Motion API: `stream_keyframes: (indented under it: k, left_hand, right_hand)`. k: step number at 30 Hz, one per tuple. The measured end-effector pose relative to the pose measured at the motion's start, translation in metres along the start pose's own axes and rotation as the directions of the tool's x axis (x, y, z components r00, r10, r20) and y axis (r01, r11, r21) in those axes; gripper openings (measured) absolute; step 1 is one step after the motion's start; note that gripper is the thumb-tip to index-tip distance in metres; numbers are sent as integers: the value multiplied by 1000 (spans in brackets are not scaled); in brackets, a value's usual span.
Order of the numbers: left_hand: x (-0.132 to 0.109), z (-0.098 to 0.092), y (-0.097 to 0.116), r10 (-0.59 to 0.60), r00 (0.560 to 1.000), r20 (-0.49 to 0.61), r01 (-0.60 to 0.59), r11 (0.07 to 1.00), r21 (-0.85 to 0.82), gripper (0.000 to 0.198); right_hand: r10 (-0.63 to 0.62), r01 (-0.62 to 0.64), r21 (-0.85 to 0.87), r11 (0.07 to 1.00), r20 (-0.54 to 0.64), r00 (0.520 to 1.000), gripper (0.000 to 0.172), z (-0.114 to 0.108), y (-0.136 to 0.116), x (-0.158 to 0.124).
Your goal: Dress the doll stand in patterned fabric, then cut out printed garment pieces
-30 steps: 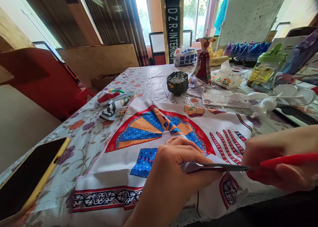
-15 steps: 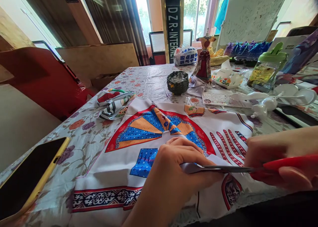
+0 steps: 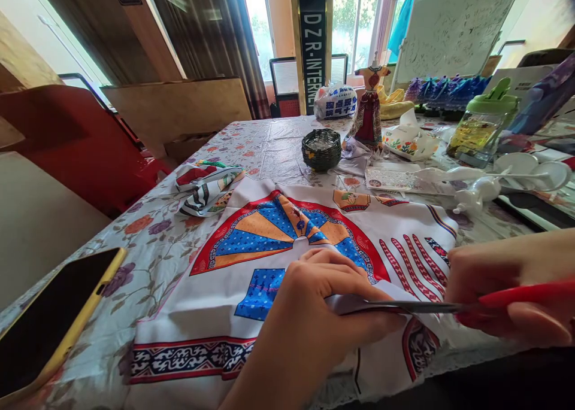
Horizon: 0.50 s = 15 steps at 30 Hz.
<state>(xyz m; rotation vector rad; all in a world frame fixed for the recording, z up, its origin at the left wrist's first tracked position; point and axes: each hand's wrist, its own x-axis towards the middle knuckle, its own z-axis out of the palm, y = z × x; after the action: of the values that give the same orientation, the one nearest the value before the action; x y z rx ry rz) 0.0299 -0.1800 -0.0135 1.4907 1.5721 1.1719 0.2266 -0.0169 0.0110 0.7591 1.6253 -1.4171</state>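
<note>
A white cloth [image 3: 197, 296] printed with a red, blue and orange fan shape, a blue square and patterned bands lies spread over the table. My left hand [image 3: 332, 302] pinches a fold of this cloth between thumb and fingers, near the lower middle. At the right, my right hand [image 3: 507, 290] is closed round the red handles of the scissors [image 3: 422, 306]. Their metal blades point left along the fold, with the tips beside my left fingers. The blades look closed or nearly so.
A phone [image 3: 49, 314] lies at the left. Beyond the cloth are crumpled fabric [image 3: 209, 188], a dark woven basket [image 3: 321, 149], a dressed doll figure [image 3: 371, 111], a green-lidded jar [image 3: 483, 128], white plastic spoons [image 3: 530, 173] and a tissue pack [image 3: 409, 140].
My right hand and the scissors have shifted very slightly to the right. The cloth edge under the blades has moved a little. My left hand keeps its place.
</note>
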Motion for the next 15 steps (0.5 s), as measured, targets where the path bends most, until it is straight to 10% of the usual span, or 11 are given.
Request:
stream_keyframes:
  k: [15]
  left_hand:
    - [-2, -4, 3, -30, 996, -87, 32, 999, 29, 9]
  right_hand:
    - [5, -5, -7, 1000, -7, 1000, 29, 2, -2, -2]
